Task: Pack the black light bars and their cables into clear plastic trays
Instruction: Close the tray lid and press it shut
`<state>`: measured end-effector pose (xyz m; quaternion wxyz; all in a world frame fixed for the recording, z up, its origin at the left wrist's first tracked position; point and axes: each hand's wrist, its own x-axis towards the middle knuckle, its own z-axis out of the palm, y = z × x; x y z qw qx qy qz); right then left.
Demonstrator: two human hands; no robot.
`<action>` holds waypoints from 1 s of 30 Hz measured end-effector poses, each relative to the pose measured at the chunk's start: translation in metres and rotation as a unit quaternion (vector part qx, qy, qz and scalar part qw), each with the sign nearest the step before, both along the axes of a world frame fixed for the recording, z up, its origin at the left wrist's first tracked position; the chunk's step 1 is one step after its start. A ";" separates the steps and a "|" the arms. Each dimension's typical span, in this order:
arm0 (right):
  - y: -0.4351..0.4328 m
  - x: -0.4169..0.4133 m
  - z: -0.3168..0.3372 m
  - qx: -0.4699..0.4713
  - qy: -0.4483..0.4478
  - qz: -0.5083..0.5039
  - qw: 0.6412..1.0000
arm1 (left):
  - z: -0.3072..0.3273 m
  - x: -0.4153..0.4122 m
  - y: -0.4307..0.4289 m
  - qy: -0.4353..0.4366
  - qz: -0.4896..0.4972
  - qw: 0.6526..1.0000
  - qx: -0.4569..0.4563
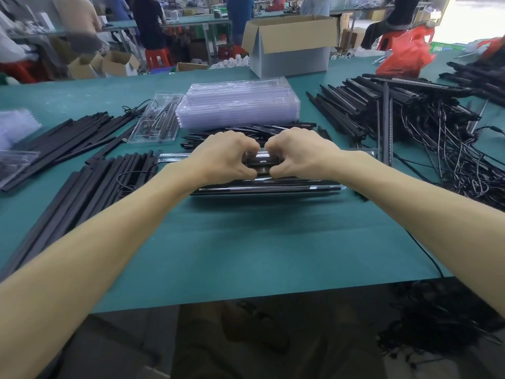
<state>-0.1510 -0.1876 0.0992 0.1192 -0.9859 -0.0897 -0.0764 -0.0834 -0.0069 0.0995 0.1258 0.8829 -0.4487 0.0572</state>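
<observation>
At the far left, long black strips [68,138] are lying fanned out on the green table [246,242], and nearer to the person a pile of black bars [109,184] is lying beside the left forearm. Behind these, a filled clear tray [157,119] is sitting just beside a stack of empty clear trays [237,102]. In the middle, the open tray [175,157] is lying across the table under both hands, and one black light bar [273,189] is lying along its near side. The left hand [226,157] is curling its fingers and pinching the left end of a small black part [259,163] above this tray. The right hand [297,154] is doing the same on the right end, with its fingers bent and its knuckles almost touching those of the left hand. I cannot tell whether the part is already sitting in its pocket. To the right, a big heap of light bars [396,105] is lying with tangled cables [451,160] spreading toward the table edge. Far behind, a cardboard box [289,42] is standing open, and a red bag [404,56] is lying near it
</observation>
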 end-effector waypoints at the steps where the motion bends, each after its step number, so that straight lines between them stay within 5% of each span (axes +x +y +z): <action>1: 0.000 0.000 0.000 -0.001 0.002 -0.001 1.000 | 0.000 0.000 0.000 -0.003 0.001 1.000 0.002; 14: 0.000 -0.009 0.000 -0.018 -0.009 0.009 1.000 | -0.011 -0.004 -0.002 -0.042 -0.008 0.998 -0.040; 19: 0.006 -0.022 -0.009 -0.079 -0.044 0.015 0.996 | -0.016 -0.021 0.006 -0.111 -0.034 0.993 -0.009; 23: 0.010 -0.048 -0.040 -0.111 -0.088 0.042 0.989 | -0.029 -0.035 0.032 -0.071 -0.086 0.994 0.007; 30: -0.003 -0.079 -0.085 -0.070 -0.103 0.055 0.991 | -0.068 -0.052 0.092 -0.128 -0.070 0.987 0.062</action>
